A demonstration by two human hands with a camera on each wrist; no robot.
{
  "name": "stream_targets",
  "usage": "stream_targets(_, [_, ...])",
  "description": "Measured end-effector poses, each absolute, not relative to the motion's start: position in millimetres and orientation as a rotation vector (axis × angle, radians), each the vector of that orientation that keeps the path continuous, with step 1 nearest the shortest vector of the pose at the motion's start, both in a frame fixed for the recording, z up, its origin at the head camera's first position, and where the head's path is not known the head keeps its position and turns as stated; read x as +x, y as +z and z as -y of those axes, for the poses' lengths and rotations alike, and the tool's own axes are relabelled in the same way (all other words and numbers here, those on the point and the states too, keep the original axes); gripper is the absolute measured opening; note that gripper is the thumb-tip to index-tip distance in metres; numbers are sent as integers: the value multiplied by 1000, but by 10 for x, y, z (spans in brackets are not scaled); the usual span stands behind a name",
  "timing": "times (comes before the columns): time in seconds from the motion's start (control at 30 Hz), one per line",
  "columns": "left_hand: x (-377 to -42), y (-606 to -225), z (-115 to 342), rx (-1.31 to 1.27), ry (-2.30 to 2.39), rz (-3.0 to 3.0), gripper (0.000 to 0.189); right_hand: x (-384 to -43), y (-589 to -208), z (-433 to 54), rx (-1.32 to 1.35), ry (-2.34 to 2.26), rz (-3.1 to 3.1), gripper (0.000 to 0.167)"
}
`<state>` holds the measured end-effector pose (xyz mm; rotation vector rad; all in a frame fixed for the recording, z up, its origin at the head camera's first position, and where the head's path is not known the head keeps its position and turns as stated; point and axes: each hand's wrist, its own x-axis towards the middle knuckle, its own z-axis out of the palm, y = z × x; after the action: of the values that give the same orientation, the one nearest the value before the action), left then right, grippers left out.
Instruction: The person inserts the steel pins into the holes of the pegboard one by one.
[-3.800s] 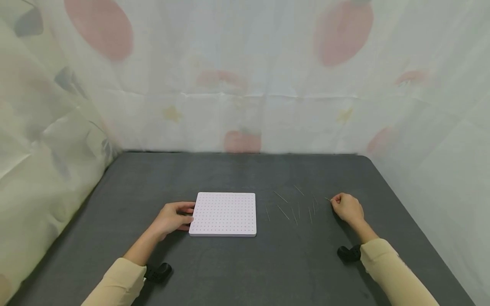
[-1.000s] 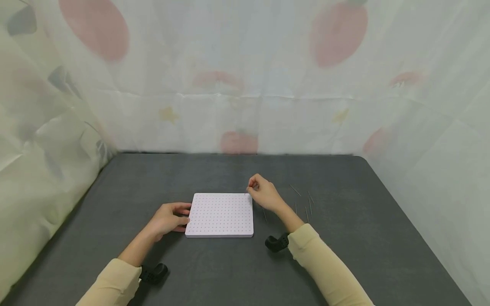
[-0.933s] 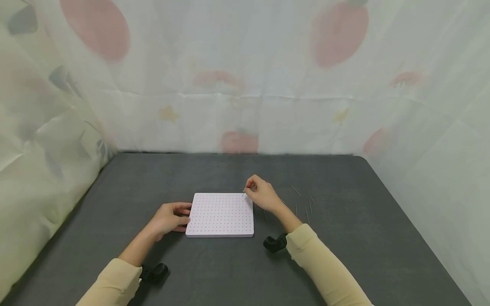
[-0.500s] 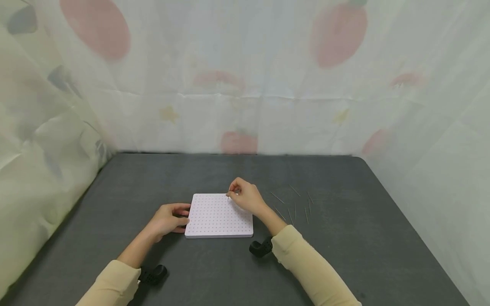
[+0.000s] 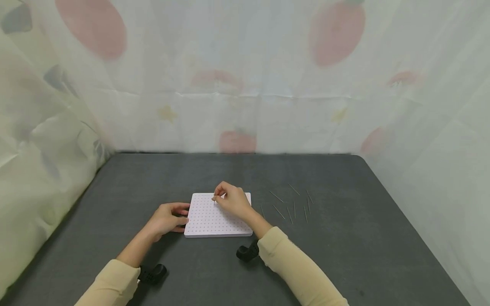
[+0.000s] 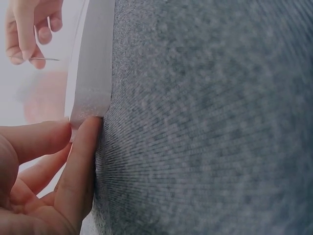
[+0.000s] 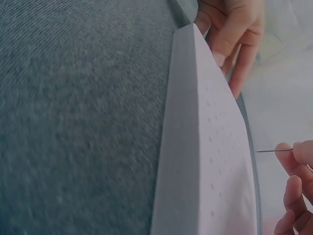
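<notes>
A white board [image 5: 218,231] with rows of small holes lies flat on the dark table. My left hand [image 5: 164,219] holds its left edge; in the left wrist view the thumb and a finger meet the board's side at the corner. Above the board's back part is my right hand [image 5: 233,202], pinching a thin metal needle [image 7: 268,151] between thumb and index finger. The needle points down toward the holes, its tip apart from the surface in the right wrist view. The right hand covers part of the board's back right area in the head view.
Several loose needles [image 5: 278,211] lie scattered on the grey table [image 5: 337,255] to the right of the board. A patterned white curtain [image 5: 283,123] hangs behind the table, and more cloth hangs at both sides.
My right hand has picked up a needle at the right, carried it left to the board, and moved further left across its back part. The left hand has stayed at the board's edge.
</notes>
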<state>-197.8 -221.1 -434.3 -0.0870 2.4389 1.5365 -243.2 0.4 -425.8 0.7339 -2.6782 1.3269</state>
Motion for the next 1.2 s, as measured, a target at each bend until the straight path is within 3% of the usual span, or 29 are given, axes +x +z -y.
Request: stream_targets(1.2, [-1986, -4355, 2185, -121, 1522, -2439, 50, -2442, -4334, 185, 789, 1093, 2729, 4])
